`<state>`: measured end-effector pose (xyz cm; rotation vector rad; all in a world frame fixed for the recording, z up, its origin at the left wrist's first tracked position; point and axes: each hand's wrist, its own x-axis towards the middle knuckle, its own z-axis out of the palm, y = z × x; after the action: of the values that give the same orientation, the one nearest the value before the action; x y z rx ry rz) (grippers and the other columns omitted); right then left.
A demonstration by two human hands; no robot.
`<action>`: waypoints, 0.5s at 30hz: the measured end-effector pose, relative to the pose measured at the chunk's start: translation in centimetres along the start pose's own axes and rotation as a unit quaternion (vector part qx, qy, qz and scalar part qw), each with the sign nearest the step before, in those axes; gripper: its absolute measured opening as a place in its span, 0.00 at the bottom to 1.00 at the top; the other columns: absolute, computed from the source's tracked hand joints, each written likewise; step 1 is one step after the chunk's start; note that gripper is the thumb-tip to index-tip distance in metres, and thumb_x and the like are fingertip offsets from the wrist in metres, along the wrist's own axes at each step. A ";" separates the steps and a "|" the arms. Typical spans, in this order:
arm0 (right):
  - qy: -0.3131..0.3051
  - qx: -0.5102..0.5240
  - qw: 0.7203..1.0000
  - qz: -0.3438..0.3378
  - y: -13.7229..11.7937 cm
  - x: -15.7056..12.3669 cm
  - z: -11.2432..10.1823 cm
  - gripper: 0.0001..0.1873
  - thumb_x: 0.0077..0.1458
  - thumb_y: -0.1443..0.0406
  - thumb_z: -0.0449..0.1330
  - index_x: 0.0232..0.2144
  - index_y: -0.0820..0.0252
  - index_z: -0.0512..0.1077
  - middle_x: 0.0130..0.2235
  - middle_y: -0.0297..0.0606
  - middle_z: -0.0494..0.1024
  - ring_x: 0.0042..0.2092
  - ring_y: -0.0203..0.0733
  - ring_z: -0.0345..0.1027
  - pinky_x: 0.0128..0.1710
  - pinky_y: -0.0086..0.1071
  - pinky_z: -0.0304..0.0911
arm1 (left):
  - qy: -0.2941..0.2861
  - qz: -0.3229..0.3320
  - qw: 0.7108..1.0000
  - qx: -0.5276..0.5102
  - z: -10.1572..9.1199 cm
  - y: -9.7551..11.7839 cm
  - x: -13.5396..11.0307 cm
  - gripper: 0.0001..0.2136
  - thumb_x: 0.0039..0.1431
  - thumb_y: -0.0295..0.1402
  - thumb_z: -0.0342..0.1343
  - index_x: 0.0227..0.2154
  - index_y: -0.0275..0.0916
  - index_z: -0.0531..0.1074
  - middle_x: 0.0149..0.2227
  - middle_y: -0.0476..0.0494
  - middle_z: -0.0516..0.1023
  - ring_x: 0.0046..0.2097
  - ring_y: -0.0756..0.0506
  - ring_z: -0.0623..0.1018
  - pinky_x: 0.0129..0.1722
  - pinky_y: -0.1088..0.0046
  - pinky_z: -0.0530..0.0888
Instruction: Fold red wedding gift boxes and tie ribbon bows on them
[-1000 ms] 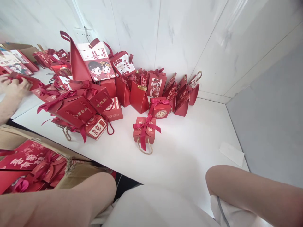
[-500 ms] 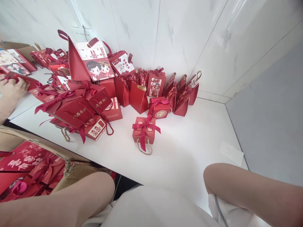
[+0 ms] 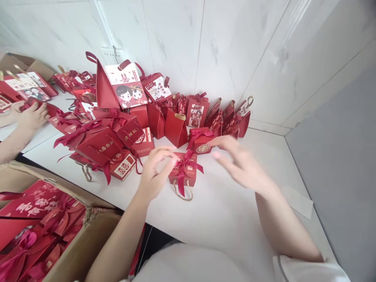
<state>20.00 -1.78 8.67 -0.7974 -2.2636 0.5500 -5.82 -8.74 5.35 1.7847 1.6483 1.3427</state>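
A small red gift box [image 3: 190, 172] with a crimson ribbon bow and a twisted rope handle stands on the white table [image 3: 223, 219]. My left hand [image 3: 157, 172] is at its left side, fingers curved and parted from the thumb; whether the fingertips touch the box I cannot tell. My right hand [image 3: 239, 162] hovers to the box's right, apart from it, with thumb and fingers spread and slightly blurred. Behind sits another ribboned red box [image 3: 201, 141] with a round gold emblem, partly close behind my right fingertips. Nothing is held in either hand.
Ribboned gift boxes [image 3: 95, 143] are piled at the left, and red gift bags [image 3: 176, 127] line the tiled wall. An open carton [image 3: 100, 227] full of red boxes stands at the front left. Another person's hands [image 3: 31, 115] handle something red at far left. A white card [image 3: 301, 205] lies right.
Both my hands have come up from the lower edge to either side of the ribboned gift box. The view has shifted slightly, and the box stays in its place on the table.
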 end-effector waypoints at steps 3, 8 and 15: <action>-0.134 -0.023 0.987 0.090 2.3 1.6 3.3 0.17 0.68 0.51 0.50 0.42 0.56 0.71 0.43 0.41 0.76 0.44 0.47 0.71 0.45 0.41 0.65 | -0.018 -0.020 0.999 0.029 2.8 -1.9 1.0 0.05 0.61 0.35 0.58 0.36 0.41 0.76 0.51 0.43 0.74 0.55 0.41 0.73 0.62 0.56 0.64; -0.229 0.091 0.955 0.164 4.3 2.2 5.8 0.22 0.64 0.49 0.52 0.27 0.58 0.66 0.27 0.33 0.70 0.29 0.38 0.64 0.31 0.31 0.59 | -0.061 -0.092 0.994 -0.019 4.4 -3.9 1.5 0.05 0.56 0.35 0.61 0.32 0.40 0.74 0.54 0.41 0.70 0.57 0.40 0.71 0.61 0.57 0.64; -0.337 0.154 0.915 0.157 5.1 2.0 2.9 0.18 0.61 0.52 0.56 0.26 0.59 0.68 0.25 0.29 0.63 0.26 0.33 0.53 0.23 0.28 0.50 | -0.188 -0.133 0.968 -0.101 2.4 -4.2 2.4 0.06 0.56 0.37 0.60 0.30 0.41 0.74 0.56 0.42 0.69 0.59 0.38 0.70 0.58 0.60 0.68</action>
<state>18.72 2.80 4.67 -0.9066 -2.5509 1.4867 -6.55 -4.72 1.86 1.5230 1.4256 0.9467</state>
